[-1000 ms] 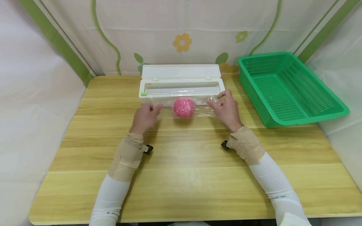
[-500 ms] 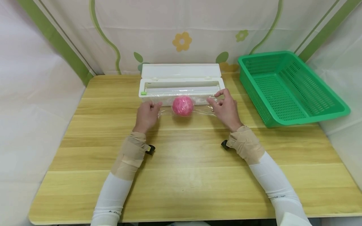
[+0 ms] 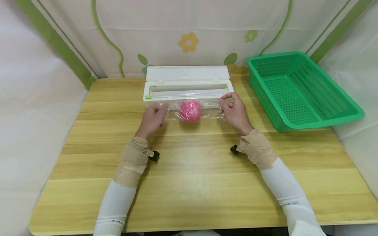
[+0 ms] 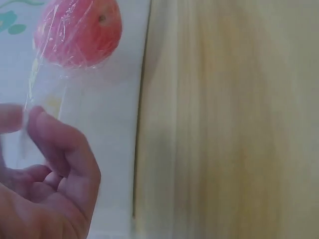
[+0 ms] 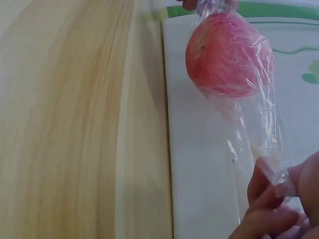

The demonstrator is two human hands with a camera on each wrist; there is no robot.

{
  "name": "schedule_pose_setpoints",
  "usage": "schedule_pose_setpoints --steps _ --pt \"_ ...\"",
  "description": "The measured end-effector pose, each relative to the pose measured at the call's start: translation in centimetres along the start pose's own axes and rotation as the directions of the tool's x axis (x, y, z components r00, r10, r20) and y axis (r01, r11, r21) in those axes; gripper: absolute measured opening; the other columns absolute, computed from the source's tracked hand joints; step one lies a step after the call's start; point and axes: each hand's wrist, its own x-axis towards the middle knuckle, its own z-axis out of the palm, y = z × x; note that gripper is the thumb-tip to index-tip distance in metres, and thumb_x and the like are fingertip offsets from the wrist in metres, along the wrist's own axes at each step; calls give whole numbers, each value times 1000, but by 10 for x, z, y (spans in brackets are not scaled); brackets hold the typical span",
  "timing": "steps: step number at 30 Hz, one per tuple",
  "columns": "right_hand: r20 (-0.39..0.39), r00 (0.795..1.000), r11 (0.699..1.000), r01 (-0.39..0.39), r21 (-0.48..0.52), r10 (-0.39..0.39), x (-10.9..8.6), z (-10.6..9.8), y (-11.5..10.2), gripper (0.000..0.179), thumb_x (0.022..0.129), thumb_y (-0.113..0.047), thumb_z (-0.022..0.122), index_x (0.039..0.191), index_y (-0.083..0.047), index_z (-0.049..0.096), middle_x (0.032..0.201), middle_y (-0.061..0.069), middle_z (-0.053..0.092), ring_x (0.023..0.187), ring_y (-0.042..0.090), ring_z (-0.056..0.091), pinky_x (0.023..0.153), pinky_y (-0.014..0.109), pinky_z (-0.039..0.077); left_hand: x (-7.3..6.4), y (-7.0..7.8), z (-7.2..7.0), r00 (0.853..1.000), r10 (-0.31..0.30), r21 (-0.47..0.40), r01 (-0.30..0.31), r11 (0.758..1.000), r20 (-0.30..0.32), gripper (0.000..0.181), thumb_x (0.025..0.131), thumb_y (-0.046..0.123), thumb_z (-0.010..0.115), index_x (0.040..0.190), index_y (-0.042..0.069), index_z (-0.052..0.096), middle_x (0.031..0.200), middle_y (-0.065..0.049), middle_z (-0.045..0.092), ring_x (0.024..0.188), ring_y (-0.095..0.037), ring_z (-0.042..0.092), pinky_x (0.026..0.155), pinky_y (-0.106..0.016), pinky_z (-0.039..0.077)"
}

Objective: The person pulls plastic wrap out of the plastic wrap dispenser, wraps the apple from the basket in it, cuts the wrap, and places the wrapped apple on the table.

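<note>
A pinkish-red apple (image 3: 190, 110) hangs wrapped in clear cling film (image 3: 215, 113), in front of a white cling film dispenser (image 3: 189, 73) whose lid stands up. My left hand (image 3: 151, 119) pinches the film's left end between thumb and forefinger; in the left wrist view that hand (image 4: 70, 174) has its other fingers curled in. At the film's right end, my right hand (image 3: 236, 113) pinches the gathered plastic. The right wrist view shows the film (image 5: 269, 114) drawn from the apple (image 5: 227, 57) down to that hand's fingertips (image 5: 261, 181).
On the right of the wooden table (image 3: 189, 183) stands a green plastic basket (image 3: 283, 121) with slotted walls. A white roll (image 3: 189, 93) lies inside the dispenser, and a small green slider (image 3: 148, 97) sits at its left end. A flowered curtain (image 3: 189, 19) hangs behind.
The film on both sides of the apple is more gathered than before. My left thumb has turned upward and the right fingertips have closed on their end. The apple sits slightly higher in view.
</note>
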Motion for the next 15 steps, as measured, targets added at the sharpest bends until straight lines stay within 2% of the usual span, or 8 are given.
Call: schedule_pose_setpoints --steps 2,7,9,11,15 --pt "0 1000 1000 -25 -6 25 -1 0 -3 22 110 -34 55 124 -18 56 71 3 69 52 13 51 47 28 33 -1 2 1 1000 -20 -5 20 1000 1 55 103 61 57 83 9 57 60 8 49 56 -10 48 56 -26 45" --pt "-47 998 996 -55 -63 52 -2 6 -10 26 108 -41 55 125 -22 56 65 5 65 51 18 53 44 31 32 -1 2 8 999 34 43 -33 999 -24 58 98 65 65 73 15 49 56 6 50 52 -12 46 49 -27 38" --pt "-69 998 996 -22 -92 16 -1 9 -10 26 107 -38 57 126 -20 56 59 2 58 47 19 48 42 31 32 -1 0 10 997 57 37 -56 998 -42 56 99 59 68 71 15 46 54 6 50 51 -11 45 48 -26 36" --pt "-86 996 993 28 -114 -38 -1 12 -10 25 107 -34 59 125 -16 57 56 0 49 45 18 45 42 31 33 0 -1 12 997 56 25 -54 998 -58 54 100 54 69 70 16 44 54 7 48 51 -11 44 48 -26 35" --pt "-125 985 978 92 -185 -116 -1 16 -9 21 107 -29 62 120 -14 60 59 -3 42 46 16 41 44 33 35 0 -1 16 994 61 18 -59 998 -94 53 100 45 72 68 16 42 57 7 45 52 -10 43 47 -26 36"
